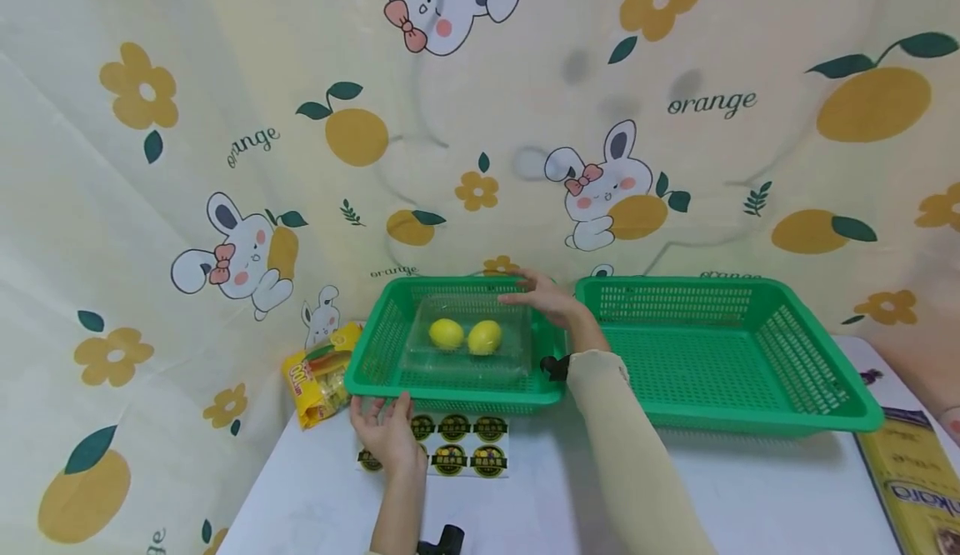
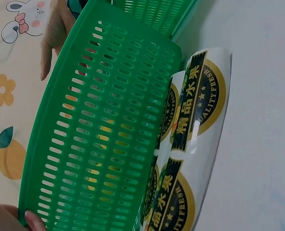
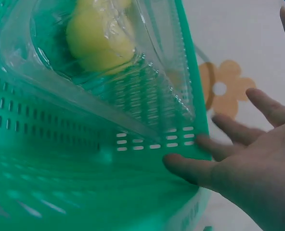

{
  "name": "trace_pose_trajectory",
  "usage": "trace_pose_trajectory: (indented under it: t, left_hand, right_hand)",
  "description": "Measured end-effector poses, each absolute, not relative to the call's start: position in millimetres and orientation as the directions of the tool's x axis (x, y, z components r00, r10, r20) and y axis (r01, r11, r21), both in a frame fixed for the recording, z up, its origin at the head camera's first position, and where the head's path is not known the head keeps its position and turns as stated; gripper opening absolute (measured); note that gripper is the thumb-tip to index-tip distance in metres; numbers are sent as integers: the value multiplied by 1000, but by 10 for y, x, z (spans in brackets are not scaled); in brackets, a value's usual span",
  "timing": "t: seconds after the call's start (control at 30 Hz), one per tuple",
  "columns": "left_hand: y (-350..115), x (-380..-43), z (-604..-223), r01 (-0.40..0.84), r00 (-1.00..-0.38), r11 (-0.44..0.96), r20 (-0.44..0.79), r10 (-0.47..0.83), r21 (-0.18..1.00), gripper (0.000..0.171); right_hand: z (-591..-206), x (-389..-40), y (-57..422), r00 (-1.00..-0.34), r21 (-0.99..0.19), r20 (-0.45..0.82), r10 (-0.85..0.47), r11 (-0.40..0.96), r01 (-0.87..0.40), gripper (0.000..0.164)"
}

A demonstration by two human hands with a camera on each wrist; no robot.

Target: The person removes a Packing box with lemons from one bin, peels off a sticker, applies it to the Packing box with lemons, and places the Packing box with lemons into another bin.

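Note:
A green basket (image 1: 450, 392) on the left holds a clear plastic container (image 1: 517, 347) with two lemons (image 3: 101, 41) inside. My left hand (image 1: 388, 437) is at the basket's front rim toward its left end. In the left wrist view, a fingertip (image 2: 35, 222) presses the outside of the slotted wall while the rest of that hand is at the rim. My right hand (image 1: 551, 298) reaches over the back right of the same basket. Its fingers (image 3: 190, 168) are spread and fairly straight, close to the rim and holding nothing.
A second green basket (image 1: 675, 372) stands to the right. A sheet of round stickers (image 1: 470, 447) lies before the left basket, with a yellow snack bag (image 1: 318, 380) at its left. A yellow package (image 1: 918, 480) lies at the right edge. A printed curtain (image 1: 480, 147) hangs behind.

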State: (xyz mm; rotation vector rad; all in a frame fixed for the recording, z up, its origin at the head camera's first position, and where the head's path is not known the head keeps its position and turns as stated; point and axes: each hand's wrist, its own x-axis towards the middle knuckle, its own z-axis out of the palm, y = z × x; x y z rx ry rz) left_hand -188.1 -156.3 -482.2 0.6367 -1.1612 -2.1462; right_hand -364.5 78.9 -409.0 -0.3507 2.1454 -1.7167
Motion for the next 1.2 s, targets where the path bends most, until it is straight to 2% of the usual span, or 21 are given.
trace_pose_trajectory:
  t: [0.5,0.77,1.0,1.2]
  left_hand:
    - [-1581,-1886,-4852,288,-699,-415,-107,-707,863,81]
    - [-1579,-1883,-4846,268,-703,-416,-119,-701,869,83]
    - [-1559,-1873,-4857,268,-705,-397,-102,-702,878,82]
    - [-1569,-1885,-4859,267,-704,-394,-102,-703,879,82]
  right_hand:
    - [-4235,-3714,713,-899,-960,-211,-383,253,118,84]
    - [-4294,-3733,708,-889,-963,-246,-386,200,179,84]
    - [-4362,-3763,712,-876,-961,-265,-404,188,204,76]
    - [-4405,-3797,672,-887,-957,-288,-362,127,259,67]
